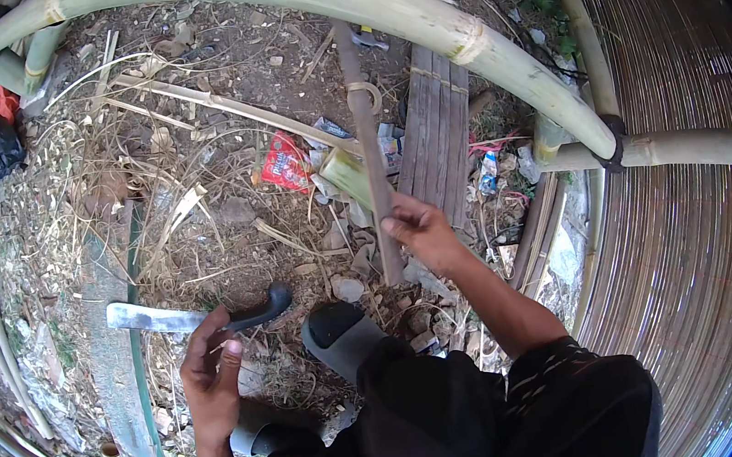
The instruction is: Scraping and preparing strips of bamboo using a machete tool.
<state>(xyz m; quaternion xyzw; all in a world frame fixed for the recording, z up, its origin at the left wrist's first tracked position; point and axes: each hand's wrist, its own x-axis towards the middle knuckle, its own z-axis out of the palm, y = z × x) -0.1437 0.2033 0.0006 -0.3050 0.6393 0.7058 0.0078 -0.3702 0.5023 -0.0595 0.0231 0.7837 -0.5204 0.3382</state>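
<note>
My left hand point(211, 378) grips the dark curved handle of a machete point(176, 320); its flat blade points left, level above the littered ground. My right hand point(420, 232) holds a long thin brown bamboo strip point(368, 136) upright, fingers pinched on it near its lower end. The strip rises toward the thick green bamboo pole point(411, 10) that arches across the top. A pale fibre tie loops around the strip higher up. My foot in a grey sandal point(339, 334) rests on the ground between the two hands.
Bamboo poles point(651, 149) are lashed together at right beside a woven slat mat point(706, 211). A bundle of flat brown slats point(436, 131) lies behind the strip. Shavings, stones, a red wrapper point(285, 163) and a green split bamboo piece point(122, 353) litter the soil.
</note>
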